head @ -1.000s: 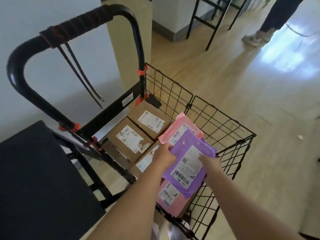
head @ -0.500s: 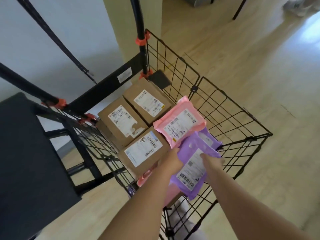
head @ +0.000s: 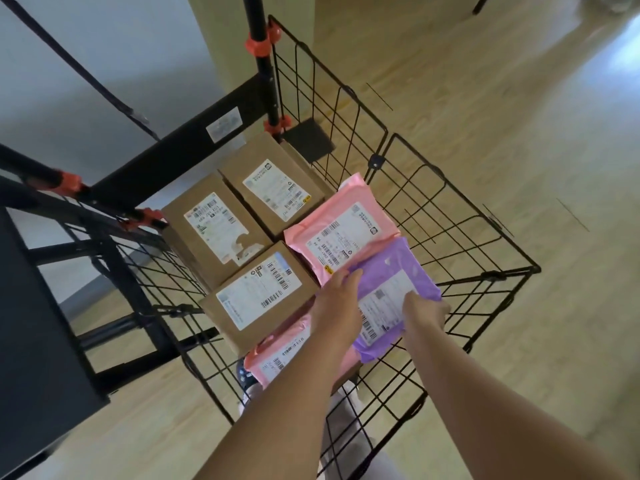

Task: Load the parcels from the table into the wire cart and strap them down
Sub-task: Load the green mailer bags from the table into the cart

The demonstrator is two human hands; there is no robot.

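A black wire cart (head: 460,216) holds three brown cardboard boxes (head: 214,226) and two pink mailers, one (head: 341,233) at its far right side and one (head: 277,358) at the near edge under my arm. A purple mailer (head: 391,289) lies just below the far pink one. My left hand (head: 337,303) holds its left edge, fingers curled over the top corner. My right hand (head: 426,311) grips its right edge over the white label. A black strap (head: 86,74) hangs from the cart's handle at upper left.
A black table (head: 31,341) stands at the left, touching the cart's frame. A beige pillar (head: 225,46) rises behind the cart. Wooden floor spreads to the right. My feet show through the cart's near wire wall.
The view has tilted down and closer to the cart. Both hands lowered the purple mailer, which now sits flatter beside the far pink mailer.
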